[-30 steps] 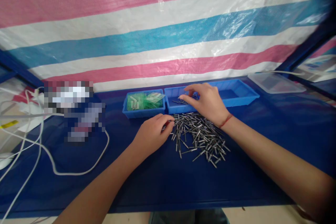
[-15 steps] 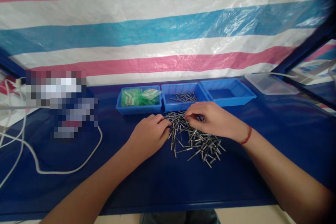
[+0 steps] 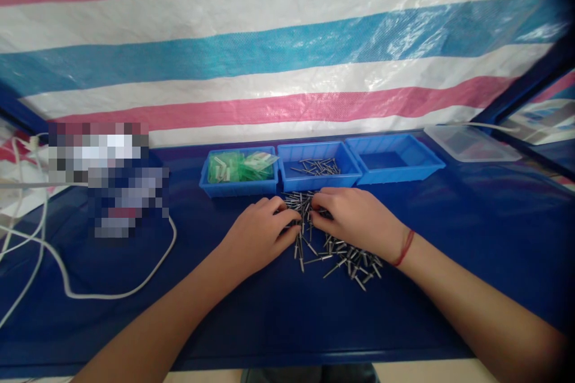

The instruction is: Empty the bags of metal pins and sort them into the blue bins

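A loose pile of metal blind rivets (image 3: 348, 257) lies on the blue table in front of the bins. At its left edge is my left hand (image 3: 263, 233), thumb and forefinger apart, fingertips at the rivets. My right hand (image 3: 357, 215) reaches over the pile from the right, palm down. Its thumb and forefinger are also parted, with rivets showing in the gap. The two hands' fingertips face each other a short way apart. I see no rivet lifted in either hand, though the undersides of both are hidden. More rivets lie in the middle blue bin (image 3: 317, 182).
The left blue bin (image 3: 240, 189) holds green-tinted packets. The right blue bin (image 3: 399, 175) adjoins the middle one. A clear plastic lid (image 3: 471, 143) lies at the back right. White cables (image 3: 112, 295) loop across the left side, beside a blurred-out object. A striped sheet (image 3: 287, 54) hangs behind.
My right hand has moved left and slightly down across the pile, closer to my left hand. My left hand has shifted slightly right, its thumb and forefinger now further apart.
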The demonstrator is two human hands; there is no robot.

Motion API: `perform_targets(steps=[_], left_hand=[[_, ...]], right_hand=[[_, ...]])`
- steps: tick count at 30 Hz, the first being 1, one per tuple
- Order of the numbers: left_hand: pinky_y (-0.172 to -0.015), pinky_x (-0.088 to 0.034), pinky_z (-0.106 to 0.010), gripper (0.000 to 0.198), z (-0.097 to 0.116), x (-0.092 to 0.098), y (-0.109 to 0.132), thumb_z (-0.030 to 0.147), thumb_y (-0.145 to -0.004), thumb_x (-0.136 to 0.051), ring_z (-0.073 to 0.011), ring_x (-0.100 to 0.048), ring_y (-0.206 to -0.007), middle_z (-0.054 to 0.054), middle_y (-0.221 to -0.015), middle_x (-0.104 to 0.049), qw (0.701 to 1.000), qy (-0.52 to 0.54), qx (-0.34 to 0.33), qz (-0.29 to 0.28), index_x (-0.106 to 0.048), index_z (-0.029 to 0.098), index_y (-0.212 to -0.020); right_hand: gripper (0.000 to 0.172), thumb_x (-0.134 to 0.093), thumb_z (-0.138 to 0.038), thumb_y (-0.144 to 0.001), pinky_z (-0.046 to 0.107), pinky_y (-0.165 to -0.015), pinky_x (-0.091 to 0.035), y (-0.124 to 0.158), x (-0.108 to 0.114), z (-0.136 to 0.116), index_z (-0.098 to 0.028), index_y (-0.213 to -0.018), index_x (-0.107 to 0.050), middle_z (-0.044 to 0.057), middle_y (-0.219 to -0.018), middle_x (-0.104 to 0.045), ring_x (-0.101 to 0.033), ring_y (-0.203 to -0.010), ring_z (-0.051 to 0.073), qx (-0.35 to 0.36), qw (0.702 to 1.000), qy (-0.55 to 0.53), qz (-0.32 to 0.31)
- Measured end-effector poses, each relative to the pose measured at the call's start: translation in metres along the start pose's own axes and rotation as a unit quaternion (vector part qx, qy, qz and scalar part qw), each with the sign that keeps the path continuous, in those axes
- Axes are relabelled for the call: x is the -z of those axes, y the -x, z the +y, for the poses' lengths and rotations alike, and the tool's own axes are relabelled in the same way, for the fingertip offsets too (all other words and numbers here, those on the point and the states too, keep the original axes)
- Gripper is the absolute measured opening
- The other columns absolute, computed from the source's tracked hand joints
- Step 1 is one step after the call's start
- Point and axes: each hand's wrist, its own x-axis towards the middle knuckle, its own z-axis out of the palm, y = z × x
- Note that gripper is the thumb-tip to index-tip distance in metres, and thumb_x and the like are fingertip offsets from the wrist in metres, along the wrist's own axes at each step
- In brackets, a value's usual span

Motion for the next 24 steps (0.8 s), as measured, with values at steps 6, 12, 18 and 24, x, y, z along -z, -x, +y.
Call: perform_targets(steps=[6, 12, 18, 24], left_hand=[[-0.082, -0.044, -0.033, 0.024, 0.001, -0.001, 0.000, 0.032, -0.093, -0.045, -0.0188, -0.055, -0.087, -0.007, -0.095, -0.058, 1.000, 0.005, -0.013, 0.001, -0.065, 0.019, -0.101], [-0.083, -0.044, -0.034, 0.025, 0.001, -0.001, 0.000, 0.032, -0.093, -0.045, -0.0194, -0.056, -0.088, -0.007, -0.097, -0.059, 1.000, 0.018, 0.001, 0.017, -0.063, 0.019, -0.105], [-0.083, -0.044, -0.032, 0.029, 0.002, 0.003, -0.001, 0.036, -0.095, -0.042, -0.0195, -0.057, -0.092, -0.006, -0.099, -0.062, 0.994, 0.075, 0.044, 0.062, -0.058, 0.019, -0.112], [-0.078, -0.045, -0.028, 0.026, 0.002, 0.004, -0.003, 0.032, -0.096, -0.040, -0.0173, -0.058, -0.088, -0.004, -0.092, -0.062, 0.987, 0.136, 0.050, 0.069, -0.062, 0.018, -0.098]], right_hand=[[0.015, -0.052, -0.026, -0.087, 0.029, -0.061, -0.037, -0.002, -0.009, -0.001, -0.019, -0.081, -0.063, 0.006, -0.077, -0.064, -0.060, -0.075, 0.020, -0.009, 1.000, -0.019, 0.007], [0.013, -0.053, -0.023, -0.085, 0.029, -0.067, -0.039, -0.002, -0.009, -0.002, -0.019, -0.078, -0.062, 0.004, -0.074, -0.062, -0.057, -0.072, 0.018, -0.012, 0.996, -0.080, 0.037], [0.012, -0.048, -0.020, -0.089, 0.033, -0.075, -0.043, 0.004, 0.004, -0.007, -0.017, -0.086, -0.059, 0.007, -0.085, -0.062, -0.057, -0.083, 0.021, 0.032, 0.989, -0.118, 0.085], [0.013, -0.048, -0.020, -0.091, 0.030, -0.078, -0.046, 0.005, 0.006, -0.010, -0.020, -0.093, -0.061, 0.005, -0.092, -0.064, -0.059, -0.087, 0.017, 0.084, 0.959, -0.246, 0.109]])
